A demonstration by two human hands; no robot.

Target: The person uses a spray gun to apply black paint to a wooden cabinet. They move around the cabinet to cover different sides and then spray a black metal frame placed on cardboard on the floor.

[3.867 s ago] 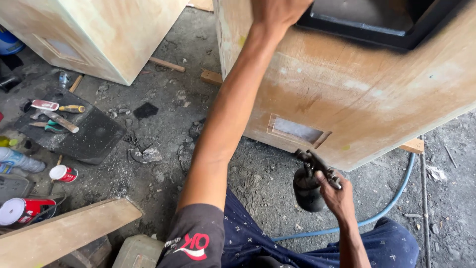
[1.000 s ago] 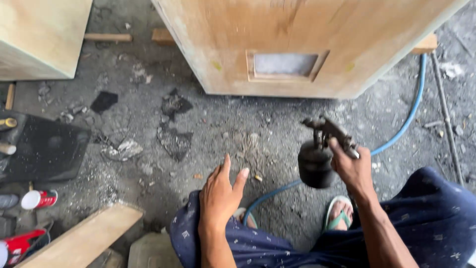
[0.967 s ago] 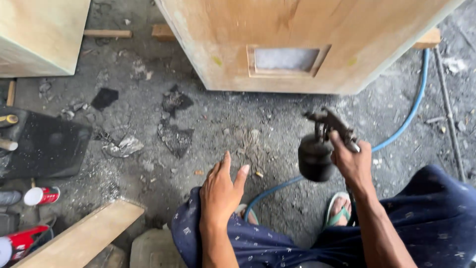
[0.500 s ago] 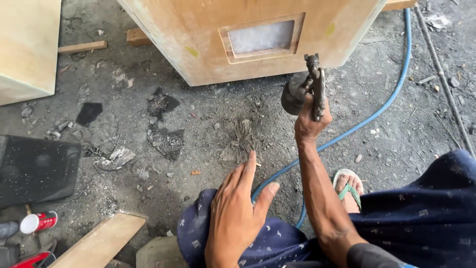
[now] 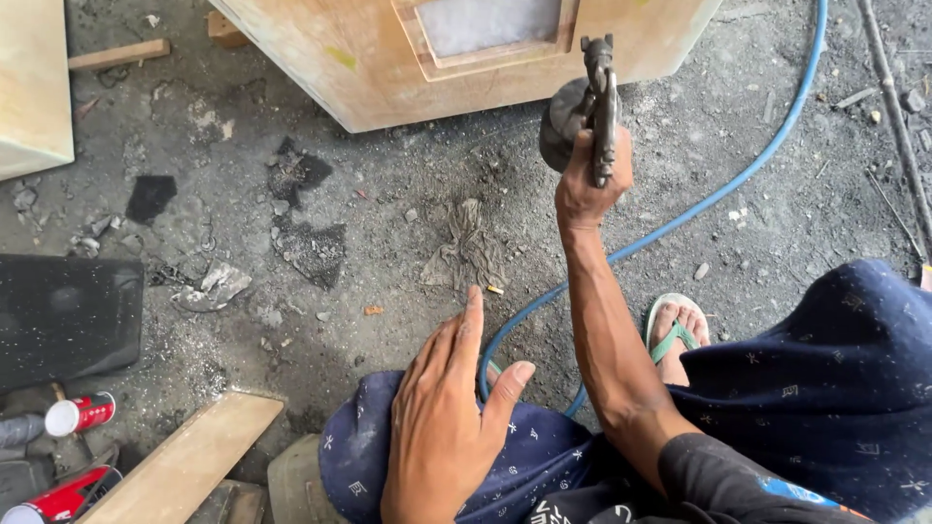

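Observation:
My right hand (image 5: pixel 587 180) grips a dark spray gun (image 5: pixel 585 102) with a round cup, held out at arm's length just below the front of a large plywood box (image 5: pixel 369 68). The box has a framed rectangular recess (image 5: pixel 485 24) on its face. A blue air hose (image 5: pixel 709 199) curves from the upper right across the ground toward my knees. My left hand (image 5: pixel 449 417) rests flat on my left knee, fingers apart, holding nothing. I am crouched in dark blue patterned trousers, one foot in a green sandal (image 5: pixel 672 330).
A crumpled rag (image 5: pixel 469 250) lies on the dirty concrete floor. A second plywood box (image 5: pixel 34 87) stands at the left. A black mat (image 5: pixel 63 315), red spray cans (image 5: pixel 80 414) and a wooden plank (image 5: pixel 184 466) lie at the lower left.
My right hand has carried the spray gun forward and up toward the box's recessed panel. My left hand came down from the box top onto my knee. The view has tilted downward.

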